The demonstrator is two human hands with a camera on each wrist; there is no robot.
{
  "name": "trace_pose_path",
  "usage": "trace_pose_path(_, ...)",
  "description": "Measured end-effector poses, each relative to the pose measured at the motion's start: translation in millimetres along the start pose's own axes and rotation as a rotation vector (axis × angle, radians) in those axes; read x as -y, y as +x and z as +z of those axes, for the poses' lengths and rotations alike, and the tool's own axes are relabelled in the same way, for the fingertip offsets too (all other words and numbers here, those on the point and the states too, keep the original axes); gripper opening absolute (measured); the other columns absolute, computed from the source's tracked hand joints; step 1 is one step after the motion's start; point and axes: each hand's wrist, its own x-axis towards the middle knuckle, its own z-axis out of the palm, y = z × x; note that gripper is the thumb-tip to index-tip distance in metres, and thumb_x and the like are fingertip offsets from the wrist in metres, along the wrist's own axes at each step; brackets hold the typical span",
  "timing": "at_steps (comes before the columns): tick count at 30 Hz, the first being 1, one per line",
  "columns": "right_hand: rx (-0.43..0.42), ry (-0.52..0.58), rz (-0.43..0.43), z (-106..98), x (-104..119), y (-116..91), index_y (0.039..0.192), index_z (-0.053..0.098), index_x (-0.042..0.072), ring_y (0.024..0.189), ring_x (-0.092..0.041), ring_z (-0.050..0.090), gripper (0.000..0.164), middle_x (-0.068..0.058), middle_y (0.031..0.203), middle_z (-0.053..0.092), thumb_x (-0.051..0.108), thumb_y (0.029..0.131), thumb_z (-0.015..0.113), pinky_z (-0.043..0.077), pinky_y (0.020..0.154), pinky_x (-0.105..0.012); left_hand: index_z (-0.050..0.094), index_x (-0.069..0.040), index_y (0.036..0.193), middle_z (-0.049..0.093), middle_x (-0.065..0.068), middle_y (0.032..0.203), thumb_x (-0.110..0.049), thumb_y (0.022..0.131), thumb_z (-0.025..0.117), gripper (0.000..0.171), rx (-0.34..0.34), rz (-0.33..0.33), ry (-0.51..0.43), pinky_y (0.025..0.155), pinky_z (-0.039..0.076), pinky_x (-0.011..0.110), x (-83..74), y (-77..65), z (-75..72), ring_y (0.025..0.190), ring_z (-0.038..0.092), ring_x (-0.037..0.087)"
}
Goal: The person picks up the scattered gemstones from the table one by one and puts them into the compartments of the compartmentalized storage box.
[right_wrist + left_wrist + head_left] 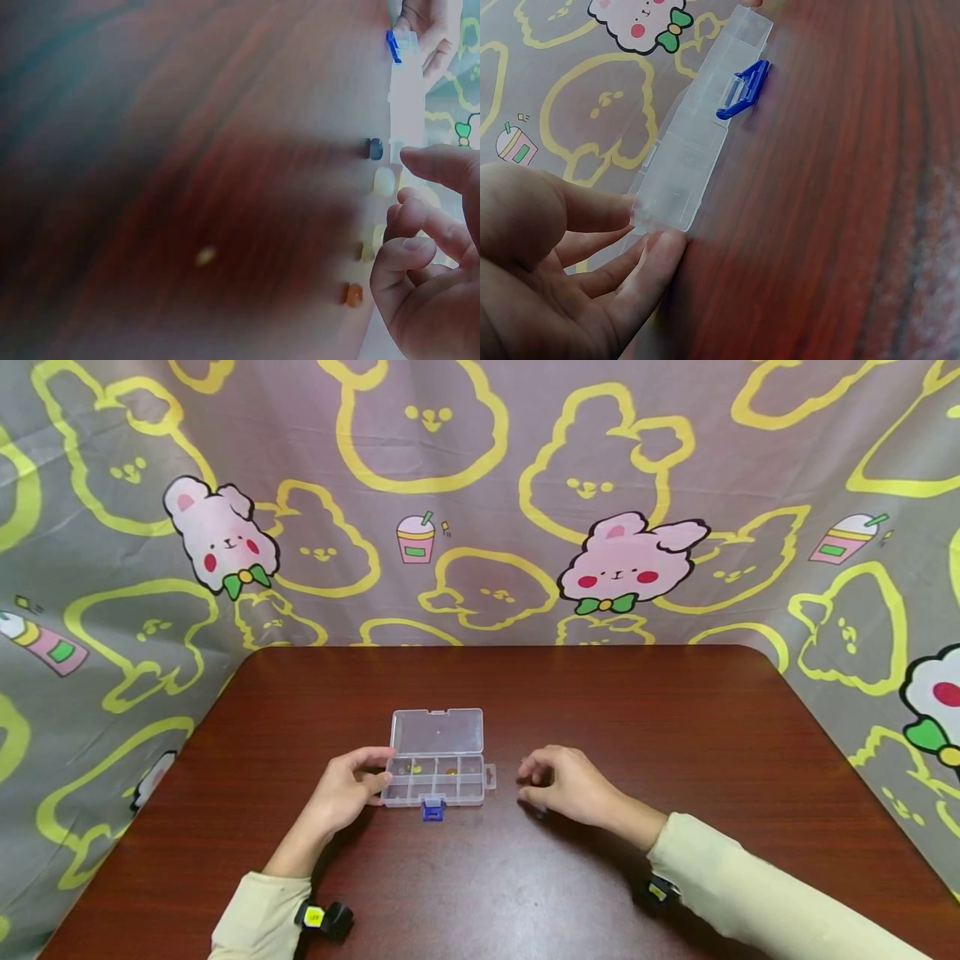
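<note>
Clear plastic compartment box (471, 791), open at the head view's lower centre, risks spilling its small pieces (452, 772) should the left hand (341, 793), pinching its left end, jerk while the right hand's (573, 785) fingers curl loosely, visibly pinching nothing.

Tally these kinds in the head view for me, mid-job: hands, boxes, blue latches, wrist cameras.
Hands: 2 (left hand, right hand)
Box: 1
Blue latch: 1
Wrist cameras: 2 (left camera, right camera)
Total: 6
</note>
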Motion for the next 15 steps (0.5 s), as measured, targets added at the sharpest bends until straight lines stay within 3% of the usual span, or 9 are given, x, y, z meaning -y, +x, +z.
trace_pose_path(15,0.021,-0.018,0.023,-1.6,-8.7,-5.2,0.090,0.073,0.012,0.070,-0.009,0.056,0.016,0.009,0.075,0.060,0.011,0.078,0.084,0.047,0.063,-0.025,0.063,0.005,0.127,0.062,0.027,0.119,0.006,0.092,0.064,0.035,-0.003,-0.016,0.019,0.064,0.060,0.035,1.1,1.7,0.7,0.084,0.066,0.024)
